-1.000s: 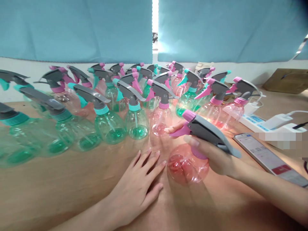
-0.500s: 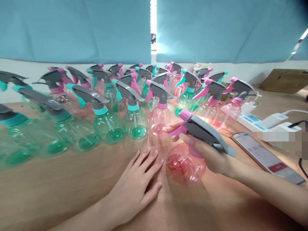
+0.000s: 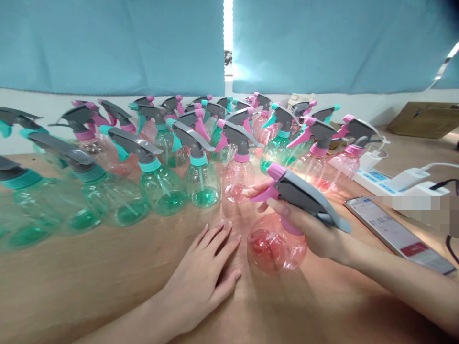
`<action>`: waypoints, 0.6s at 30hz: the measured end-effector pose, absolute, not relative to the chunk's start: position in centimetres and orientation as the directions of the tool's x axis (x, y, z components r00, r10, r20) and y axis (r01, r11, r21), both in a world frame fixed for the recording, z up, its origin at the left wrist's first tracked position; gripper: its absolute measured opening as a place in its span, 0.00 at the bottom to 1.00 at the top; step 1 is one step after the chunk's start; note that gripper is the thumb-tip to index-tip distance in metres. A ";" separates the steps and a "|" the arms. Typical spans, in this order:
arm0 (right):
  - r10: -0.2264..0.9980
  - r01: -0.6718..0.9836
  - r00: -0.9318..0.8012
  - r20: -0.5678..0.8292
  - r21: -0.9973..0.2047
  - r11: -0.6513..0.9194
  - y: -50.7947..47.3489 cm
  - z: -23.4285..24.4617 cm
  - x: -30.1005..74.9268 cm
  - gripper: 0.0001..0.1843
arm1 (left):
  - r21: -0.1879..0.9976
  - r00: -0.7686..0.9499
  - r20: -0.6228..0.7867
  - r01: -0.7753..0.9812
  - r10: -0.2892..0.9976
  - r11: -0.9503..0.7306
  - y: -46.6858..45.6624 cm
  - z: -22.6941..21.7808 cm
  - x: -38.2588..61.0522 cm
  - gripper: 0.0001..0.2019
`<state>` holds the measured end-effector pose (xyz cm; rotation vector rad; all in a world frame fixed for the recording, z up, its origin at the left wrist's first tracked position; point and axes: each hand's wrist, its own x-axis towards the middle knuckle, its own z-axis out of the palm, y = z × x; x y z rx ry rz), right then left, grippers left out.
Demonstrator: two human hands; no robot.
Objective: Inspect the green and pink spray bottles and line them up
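My right hand (image 3: pixel 304 224) is wrapped round the neck of a pink spray bottle (image 3: pixel 274 248), with fingers at its pink trigger. Its grey and pink spray head (image 3: pixel 304 196) points up and to the left, over a clear pink body that is on the table. My left hand (image 3: pixel 210 265) lies flat on the wooden table (image 3: pixel 118 282), fingers spread, a little left of that bottle and apart from it. Just beyond the hands stand another pink spray bottle (image 3: pixel 238 179) and a green spray bottle (image 3: pixel 202 184).
Several more green and pink spray bottles (image 3: pixel 161 186) fill the table's left and back. On the right lie a phone (image 3: pixel 398 234) with a lit screen and a white power strip (image 3: pixel 380 181) with plugs and cables. A cardboard piece (image 3: pixel 423 119) and blue blinds (image 3: pixel 114 43) are behind.
The fingers of my left hand have shifted very slightly on the table. My right hand keeps its hold on the pink spray bottle in the same place.
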<state>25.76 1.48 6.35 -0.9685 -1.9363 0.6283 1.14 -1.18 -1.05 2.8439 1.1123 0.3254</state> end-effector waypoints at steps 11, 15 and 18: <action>0.865 0.351 -0.290 0.409 -0.795 0.494 1.4 6.1 25.9 0.12 | 0.174 0.734 0.171 0.634 0.657 -0.754 -1.2 -0.7 1.1 0.25; 0.853 0.349 -0.287 0.435 -0.782 0.516 1.4 6.4 25.6 0.12 | 0.180 0.743 0.172 0.623 0.647 -0.762 -1.2 -0.5 1.1 0.23; 0.843 0.343 -0.306 0.443 -0.775 0.532 1.5 6.4 25.5 0.13 | 0.175 0.746 0.170 0.620 0.644 -0.765 -1.2 -0.5 1.1 0.23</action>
